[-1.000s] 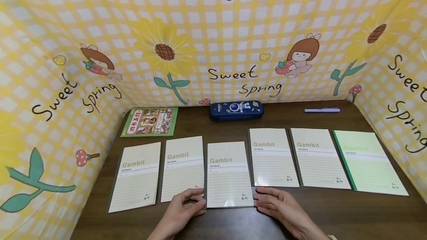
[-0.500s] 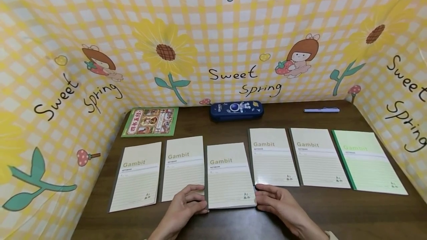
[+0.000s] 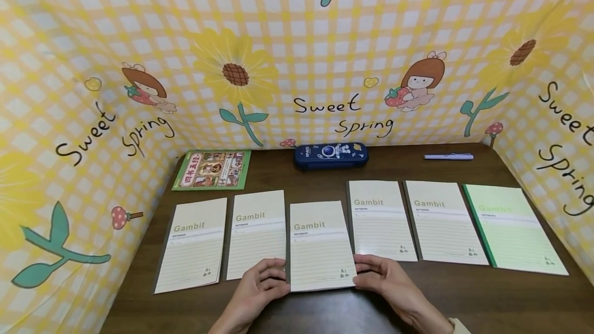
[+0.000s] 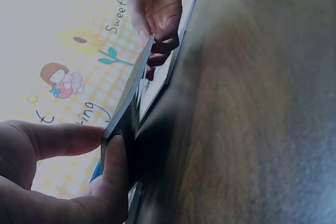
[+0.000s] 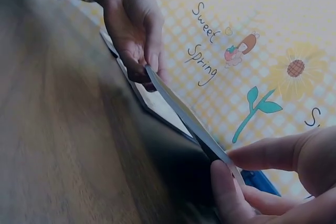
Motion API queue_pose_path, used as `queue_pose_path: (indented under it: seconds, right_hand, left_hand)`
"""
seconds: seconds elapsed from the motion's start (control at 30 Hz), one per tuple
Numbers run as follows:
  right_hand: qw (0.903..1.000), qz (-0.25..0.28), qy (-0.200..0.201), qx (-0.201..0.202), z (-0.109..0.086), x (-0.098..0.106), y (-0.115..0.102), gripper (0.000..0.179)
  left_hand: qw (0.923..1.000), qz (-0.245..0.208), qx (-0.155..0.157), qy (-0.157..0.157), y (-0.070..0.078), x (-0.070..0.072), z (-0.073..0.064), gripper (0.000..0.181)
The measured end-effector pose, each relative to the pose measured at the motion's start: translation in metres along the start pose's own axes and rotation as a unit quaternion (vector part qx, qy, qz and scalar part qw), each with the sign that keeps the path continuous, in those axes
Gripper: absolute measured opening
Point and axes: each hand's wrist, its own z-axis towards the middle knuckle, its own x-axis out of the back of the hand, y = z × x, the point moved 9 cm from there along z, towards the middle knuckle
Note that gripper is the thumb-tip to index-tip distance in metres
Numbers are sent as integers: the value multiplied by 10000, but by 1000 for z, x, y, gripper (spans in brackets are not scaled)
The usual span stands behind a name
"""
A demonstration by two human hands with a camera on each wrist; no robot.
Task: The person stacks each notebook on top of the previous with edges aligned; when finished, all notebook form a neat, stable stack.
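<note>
A cream Gambit notebook [image 3: 319,251] with a dark spine is held between both hands at the front middle. My left hand [image 3: 260,287] pinches its lower left corner, thumb on the cover. At the lower right corner my right hand [image 3: 389,281] pinches it likewise. Both wrist views show the near edge of the notebook [image 4: 128,95] raised off the table, with a shadowed gap below. Left of it lie two more cream notebooks, the nearer one [image 3: 257,231] partly behind my left fingers. To the right are two cream notebooks [image 3: 378,226] and a green one [image 3: 517,231].
Along the back of the brown table [image 3: 297,318] are a green-bordered picture book [image 3: 213,170], a navy space-themed pencil case [image 3: 330,156] and a lavender pen [image 3: 448,156]. A yellow checked cloth [image 3: 297,55] walls in the back and both sides.
Earlier the middle notebook lay flat with my hands at its lower sides. Now both hands grip its lower corners, and its near edge has come up. The other notebooks stay put.
</note>
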Motion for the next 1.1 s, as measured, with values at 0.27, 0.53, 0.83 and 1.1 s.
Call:
queue_pose_path:
  seconds: [0.27, 0.53, 0.83, 1.1]
  right_hand:
    - [9988, -308, -32, 391, -5, 4, -10, 67]
    - [9950, -799, 428, 425, -11, 23, -16, 64]
    - [9836, -1304, 1108, 568, -17, 48, -21, 57]
    - [9718, -1589, 1687, 438, -24, 76, -22, 54]
  left_hand:
    - [9998, 206, -65, 57, 3, -4, 2, 60]
    - [9979, 515, -368, 130, 10, -20, 15, 57]
    - [9920, 952, -832, 37, 22, -44, 35, 53]
    - [9872, 1165, -1079, -142, 34, -69, 52, 51]
